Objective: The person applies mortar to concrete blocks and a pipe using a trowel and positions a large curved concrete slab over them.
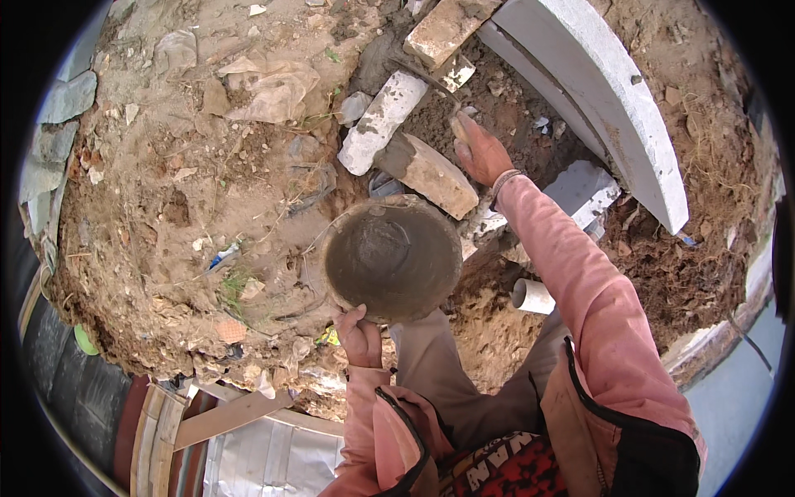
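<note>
"Before the person's legs, centre: what is entered?"

"One round mortar pan (447,277), wide-mouthed, containing wet grey mortar (377,248)."

"Left hand (358,335)?"

"At the pan's near rim. Grip: clasping that rim, thumb uppermost. Whether the pan also rests on something, cannot tell."

"Right hand (484,149)?"

"Ahead and to the right of the pan. Grip: clenched around the handle of one trowel (457,128); thin metal shank pointing away from the person. Blade: not clear."

"Masonry adjoining?"

"One tan brick (439,180), slanted, between pan and right hand, its far end smeared with mortar. One white block (383,122), just beyond it, mortar-spotted. One second brick (447,31), farther off, near the top edge."

"Right side?"

"One curved concrete slab (629,108), pale grey. One grey block (582,192), near the right forearm. One short white pipe (532,296), below that forearm."

"Left side?"

"Crumpled plastic sheet (277,87), lying on rubble-strewn soil (166,248)."
</note>
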Tool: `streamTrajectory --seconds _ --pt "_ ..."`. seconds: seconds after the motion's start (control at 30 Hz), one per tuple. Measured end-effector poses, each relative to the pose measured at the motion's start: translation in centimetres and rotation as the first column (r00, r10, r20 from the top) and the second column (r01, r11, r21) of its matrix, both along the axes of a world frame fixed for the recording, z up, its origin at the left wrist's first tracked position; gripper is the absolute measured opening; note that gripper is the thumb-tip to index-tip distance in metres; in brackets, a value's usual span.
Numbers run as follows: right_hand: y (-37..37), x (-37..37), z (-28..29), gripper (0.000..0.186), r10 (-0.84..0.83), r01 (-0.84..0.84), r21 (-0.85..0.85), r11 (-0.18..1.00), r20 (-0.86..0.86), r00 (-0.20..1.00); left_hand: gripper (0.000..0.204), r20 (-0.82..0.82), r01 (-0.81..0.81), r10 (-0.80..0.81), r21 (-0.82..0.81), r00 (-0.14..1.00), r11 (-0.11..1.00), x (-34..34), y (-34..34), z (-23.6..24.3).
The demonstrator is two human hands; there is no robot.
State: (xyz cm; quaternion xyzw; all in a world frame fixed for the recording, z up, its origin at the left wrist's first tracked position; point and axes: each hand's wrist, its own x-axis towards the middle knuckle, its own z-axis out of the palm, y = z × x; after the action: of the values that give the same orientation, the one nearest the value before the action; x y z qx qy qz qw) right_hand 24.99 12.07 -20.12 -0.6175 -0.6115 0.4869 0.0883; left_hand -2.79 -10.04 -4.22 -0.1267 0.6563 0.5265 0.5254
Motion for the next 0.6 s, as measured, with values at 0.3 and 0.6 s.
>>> streamTrajectory --seconds 0.3,0.6 --pt "-0.5 0.0 -0.7 0.048 -0.130 0.118 -0.100 0.988 -0.120 0.984 0.075 -0.006 0.032 -0.032 0.036 0.999 0.999 1.7 2.4 1.1" --pt "-2.9 -2.0 1.0 0.051 -0.177 0.139 -0.206 0.969 -0.182 0.967 0.075 -0.016 0.009 -0.008 0.047 1.000 0.999 0.6 2.6 1.2"
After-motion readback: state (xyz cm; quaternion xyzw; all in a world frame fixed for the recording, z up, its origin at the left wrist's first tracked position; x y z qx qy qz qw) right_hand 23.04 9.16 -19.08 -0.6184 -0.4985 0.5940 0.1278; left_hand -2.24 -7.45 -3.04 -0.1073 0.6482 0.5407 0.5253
